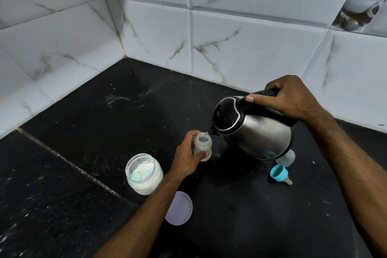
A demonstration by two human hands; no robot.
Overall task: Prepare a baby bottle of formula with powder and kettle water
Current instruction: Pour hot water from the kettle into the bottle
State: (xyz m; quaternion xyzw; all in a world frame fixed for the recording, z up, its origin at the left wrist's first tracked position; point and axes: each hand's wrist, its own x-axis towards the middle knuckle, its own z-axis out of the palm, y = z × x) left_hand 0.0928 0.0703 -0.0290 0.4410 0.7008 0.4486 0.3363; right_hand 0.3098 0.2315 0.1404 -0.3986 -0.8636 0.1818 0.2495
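Note:
My left hand (187,154) grips a small clear baby bottle (203,145) standing upright on the black counter (109,123). Its mouth is uncovered. My right hand (287,98) holds the black handle of a steel kettle (254,130), tilted left with its spout right over the bottle's mouth; a thin stream of water runs in. An open glass jar of white powder (144,173), with a pale blue scoop inside, stands left of my left wrist. The blue collar with its teat (279,174) lies on the counter under the kettle, beside a clear bottle cap (286,158).
A round pale lid (179,208) lies flat near my left forearm. White marble-pattern tiled walls (230,37) meet in a corner behind the counter. Spilled powder dusts the counter at the back (125,98).

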